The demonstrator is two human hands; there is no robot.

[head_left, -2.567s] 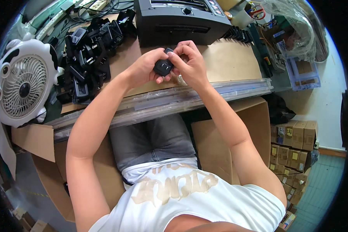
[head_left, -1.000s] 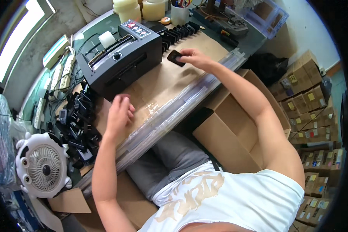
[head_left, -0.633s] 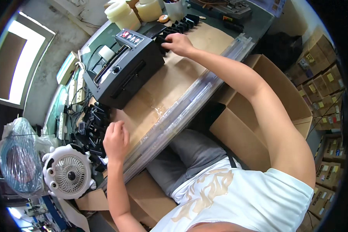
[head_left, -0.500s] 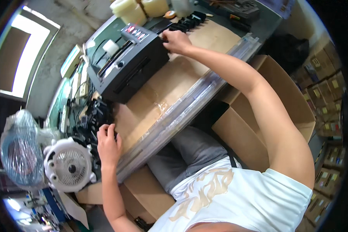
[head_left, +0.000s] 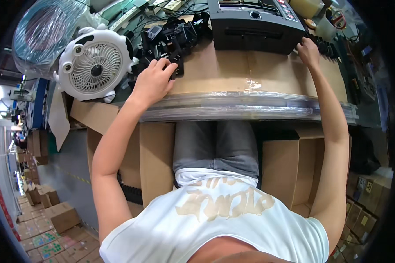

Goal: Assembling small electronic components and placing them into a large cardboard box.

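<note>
My left hand (head_left: 155,81) is at the near right edge of a heap of black plastic parts (head_left: 173,37). Its fingers are bent, with thumb and forefinger around a dark part beside the heap. A black box-shaped machine (head_left: 256,35) with a control panel stands across the bench from me. My right hand (head_left: 309,52) reaches to its right end, fingers curled in against the corner. What those fingers hold, if anything, is hidden. Just right of that hand lies a row of black ribbed parts (head_left: 328,49).
A white animal-shaped fan (head_left: 94,65) stands left of the heap, with a plastic-wrapped round thing (head_left: 46,33) behind it. Brown cardboard (head_left: 215,72) covers the benchtop; clear plastic strip (head_left: 232,107) runs along its front edge. Open cartons (head_left: 156,162) flank my legs. A power strip (head_left: 129,15) lies behind.
My view has swung round and levelled, so the bench now runs straight across. My left hand is still by the black parts, and my right hand still at the machine's right end.
</note>
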